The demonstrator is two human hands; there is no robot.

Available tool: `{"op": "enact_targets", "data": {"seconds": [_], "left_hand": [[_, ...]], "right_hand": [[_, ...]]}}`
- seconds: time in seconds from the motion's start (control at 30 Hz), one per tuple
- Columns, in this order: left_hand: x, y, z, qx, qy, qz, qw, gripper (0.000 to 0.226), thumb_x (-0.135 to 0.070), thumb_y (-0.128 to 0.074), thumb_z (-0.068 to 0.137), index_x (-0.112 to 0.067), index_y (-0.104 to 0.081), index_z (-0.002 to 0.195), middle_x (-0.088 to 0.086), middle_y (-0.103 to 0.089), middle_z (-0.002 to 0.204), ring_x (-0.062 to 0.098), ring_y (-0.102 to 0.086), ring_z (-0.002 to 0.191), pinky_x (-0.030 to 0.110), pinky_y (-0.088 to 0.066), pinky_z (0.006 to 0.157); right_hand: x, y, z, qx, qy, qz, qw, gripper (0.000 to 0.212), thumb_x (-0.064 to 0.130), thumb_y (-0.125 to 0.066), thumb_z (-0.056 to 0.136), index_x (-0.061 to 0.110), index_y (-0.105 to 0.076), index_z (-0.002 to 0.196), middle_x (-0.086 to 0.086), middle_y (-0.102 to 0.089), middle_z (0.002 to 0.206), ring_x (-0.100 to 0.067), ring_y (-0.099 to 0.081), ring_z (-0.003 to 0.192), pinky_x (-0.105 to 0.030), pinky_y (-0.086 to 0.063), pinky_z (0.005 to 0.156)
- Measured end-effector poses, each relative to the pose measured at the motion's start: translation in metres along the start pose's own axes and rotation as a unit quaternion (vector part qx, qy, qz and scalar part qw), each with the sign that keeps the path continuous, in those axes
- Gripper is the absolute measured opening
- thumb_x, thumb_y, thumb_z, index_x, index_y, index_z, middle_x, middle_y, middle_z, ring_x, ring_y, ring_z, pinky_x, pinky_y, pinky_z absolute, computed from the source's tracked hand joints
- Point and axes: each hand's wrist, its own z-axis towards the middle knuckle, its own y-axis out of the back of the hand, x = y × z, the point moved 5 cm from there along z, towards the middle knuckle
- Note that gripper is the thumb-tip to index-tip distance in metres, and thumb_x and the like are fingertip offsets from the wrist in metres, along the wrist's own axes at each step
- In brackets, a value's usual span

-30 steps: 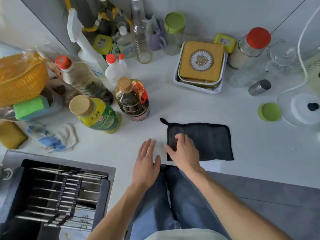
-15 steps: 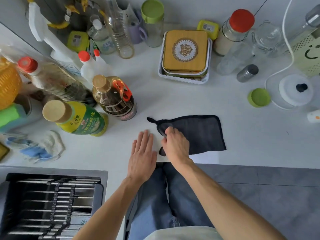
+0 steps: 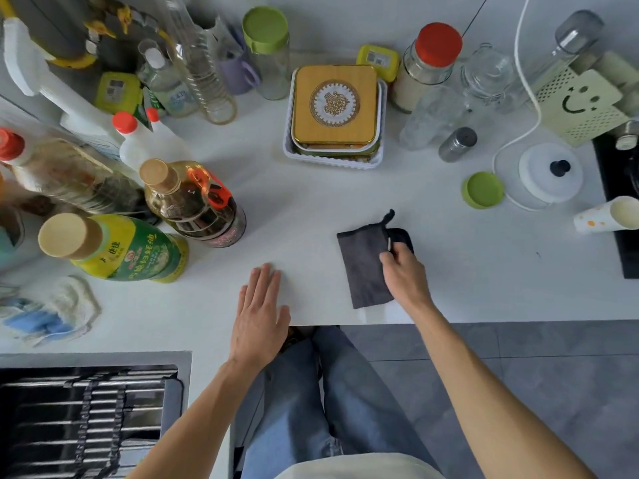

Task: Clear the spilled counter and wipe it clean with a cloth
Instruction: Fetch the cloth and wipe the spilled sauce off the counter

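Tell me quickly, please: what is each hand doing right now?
Left hand: open, flat on the counter, holding nothing.
Right hand: closed on the dark cloth, which is folded on the counter.

The counter [image 3: 311, 209] looks smooth, white and faintly glossy, and the dark grey cloth [image 3: 364, 267] on it is matt and softly napped like microfibre. The square tin lid [image 3: 334, 103] has a satin golden, metallic look and sits in a ribbed white plastic tray [image 3: 332, 160]; the small shaker [image 3: 457, 144] beside the clear glass jars [image 3: 484, 81] is brushed metal, and the green lid [image 3: 483, 190] is matt plastic. The oil bottle [image 3: 193, 205] is glossy clear plastic, the paper cup [image 3: 605, 216] is matt, and the sink rack [image 3: 86, 420] shows shiny metal bars.
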Motion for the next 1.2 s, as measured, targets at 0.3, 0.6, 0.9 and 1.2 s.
{"op": "enact_targets", "data": {"seconds": [0.3,0.6,0.9,1.2], "left_hand": [[-0.002,0.000,0.000,-0.007,0.006,0.006,1.000,0.070,-0.030,-0.048,0.106,-0.020,-0.017,0.168,-0.007,0.003,0.176,0.010,0.016,0.161,0.036,0.005,0.130],[-0.003,-0.002,-0.001,-0.011,0.013,0.011,1.000,0.069,-0.029,-0.049,0.105,-0.020,-0.019,0.167,-0.006,0.001,0.176,0.011,0.016,0.161,0.038,0.002,0.131],[-0.003,0.000,-0.001,-0.011,0.012,-0.008,1.000,0.069,-0.027,-0.051,0.103,-0.019,-0.023,0.166,-0.002,-0.004,0.177,0.015,0.009,0.163,0.039,-0.001,0.131],[-0.020,0.038,-0.025,0.019,-0.006,-0.037,0.999,0.045,-0.029,-0.051,0.101,-0.028,-0.053,0.146,-0.008,-0.055,0.152,0.018,-0.048,0.142,0.041,-0.055,0.104]], "right_hand": [[-0.029,0.011,0.014,-0.093,0.027,-0.151,0.984,0.037,0.031,-0.072,0.095,0.014,-0.056,0.123,-0.008,-0.057,0.121,-0.030,-0.059,0.107,-0.039,-0.051,0.081],[-0.030,0.015,0.018,-0.081,-0.038,-0.149,0.985,0.044,0.039,-0.072,0.092,0.012,-0.053,0.120,-0.005,-0.068,0.110,-0.032,-0.063,0.105,-0.041,-0.053,0.079],[-0.032,0.013,0.019,0.047,-0.051,0.005,0.998,0.023,0.036,-0.054,0.090,0.016,-0.051,0.081,0.002,-0.059,0.074,-0.019,-0.054,0.069,-0.033,-0.040,0.061],[-0.033,0.032,-0.032,0.119,-0.021,0.211,0.970,0.018,0.038,-0.081,0.086,0.027,-0.075,0.099,0.009,-0.080,0.098,-0.005,-0.076,0.091,-0.019,-0.056,0.072]]}}
